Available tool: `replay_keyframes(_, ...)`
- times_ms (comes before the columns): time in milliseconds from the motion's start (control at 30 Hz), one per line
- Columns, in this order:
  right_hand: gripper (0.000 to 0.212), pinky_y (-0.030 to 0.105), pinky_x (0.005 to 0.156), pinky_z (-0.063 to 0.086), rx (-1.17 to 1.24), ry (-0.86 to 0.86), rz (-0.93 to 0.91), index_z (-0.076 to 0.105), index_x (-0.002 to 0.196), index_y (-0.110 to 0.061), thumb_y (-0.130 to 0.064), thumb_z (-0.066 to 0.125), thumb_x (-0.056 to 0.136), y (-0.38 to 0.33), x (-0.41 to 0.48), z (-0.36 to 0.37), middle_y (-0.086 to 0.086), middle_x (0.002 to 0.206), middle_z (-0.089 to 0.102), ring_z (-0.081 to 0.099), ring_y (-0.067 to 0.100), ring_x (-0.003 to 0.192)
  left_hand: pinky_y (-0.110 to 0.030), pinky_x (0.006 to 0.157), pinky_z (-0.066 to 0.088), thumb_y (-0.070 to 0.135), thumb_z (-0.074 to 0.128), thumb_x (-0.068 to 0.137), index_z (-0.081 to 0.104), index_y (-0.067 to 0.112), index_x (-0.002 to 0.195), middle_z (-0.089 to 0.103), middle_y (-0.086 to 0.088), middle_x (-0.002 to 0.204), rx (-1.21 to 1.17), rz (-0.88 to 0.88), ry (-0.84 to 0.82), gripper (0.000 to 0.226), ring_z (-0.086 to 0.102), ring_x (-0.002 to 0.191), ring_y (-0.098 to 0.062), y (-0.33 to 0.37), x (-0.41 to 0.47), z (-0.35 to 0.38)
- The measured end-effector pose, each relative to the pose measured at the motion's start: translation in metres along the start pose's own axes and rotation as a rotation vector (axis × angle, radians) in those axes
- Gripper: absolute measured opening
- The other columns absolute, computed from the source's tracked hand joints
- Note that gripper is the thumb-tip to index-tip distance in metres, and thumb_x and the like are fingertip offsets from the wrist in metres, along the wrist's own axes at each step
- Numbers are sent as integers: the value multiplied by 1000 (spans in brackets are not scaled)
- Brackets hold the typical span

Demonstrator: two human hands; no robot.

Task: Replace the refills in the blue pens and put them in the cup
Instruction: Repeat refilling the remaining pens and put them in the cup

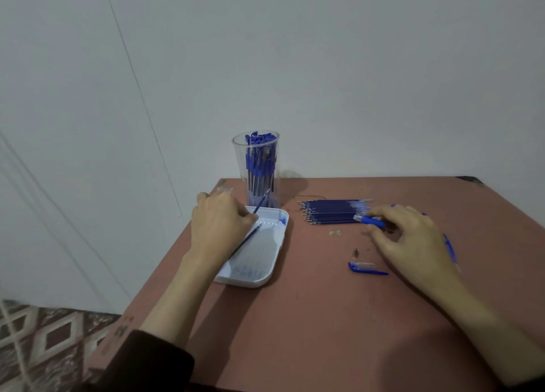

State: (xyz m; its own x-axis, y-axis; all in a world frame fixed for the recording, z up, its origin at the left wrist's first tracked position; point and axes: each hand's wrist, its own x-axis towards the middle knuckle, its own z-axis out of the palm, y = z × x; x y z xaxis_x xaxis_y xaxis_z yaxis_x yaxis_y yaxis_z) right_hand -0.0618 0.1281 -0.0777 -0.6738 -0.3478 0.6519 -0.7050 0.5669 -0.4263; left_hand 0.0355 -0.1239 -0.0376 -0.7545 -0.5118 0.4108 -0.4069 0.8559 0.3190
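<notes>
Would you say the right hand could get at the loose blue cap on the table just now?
Probably yes: the blue cap lies uncovered beside the right hand, though that hand pinches a pen barrel.

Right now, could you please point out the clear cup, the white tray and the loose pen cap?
clear cup (240,155), head view, bare left wall.
white tray (241,282), head view, near front wall.
loose pen cap (368,271), head view, blue clip.
</notes>
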Motion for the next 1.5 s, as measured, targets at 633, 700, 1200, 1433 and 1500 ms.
replay_keyframes(633,14,25,64,44,47,-23,24,69,95,-24,-17,67,82,-1,-1,-1,-13,83,65,50,-5,66,-23,58,57,13,36,103,44,8,98,69,-18,83,-1728,-356,-253,11,71,64,-22,96,-17,51)
replay_keyframes(700,14,24,63,45,34,-41,4,69,95,-25,-19,67,83,-2,-2,-1,-13,82,64,51,-3,67,-23,59,57,13,37,103,44,7,96,69,-18,83,-1722,-353,-278,11,71,64,-22,97,-18,52)
replay_keyframes(1200,19,23,62,47,2,-35,-12,69,99,-27,-19,70,82,-1,-2,-1,-12,83,66,55,3,67,-24,65,58,12,41,101,45,5,94,69,-19,85,-1662,-237,-370,10,72,73,-24,98,-21,58)
replay_keyframes(1433,19,20,60,46,495,96,257,68,92,-31,-14,64,86,-2,7,-5,-10,70,65,55,5,61,-27,77,54,5,61,89,70,20,94,73,-2,88,-1316,3,-531,18,69,81,-13,97,-25,67)
replay_keyframes(1500,16,23,57,47,671,117,351,67,93,-26,-13,59,90,-4,10,-11,-3,70,63,54,10,61,-29,77,55,6,66,86,74,19,90,74,-1,85,-1183,43,-568,16,70,77,-13,95,-27,67)
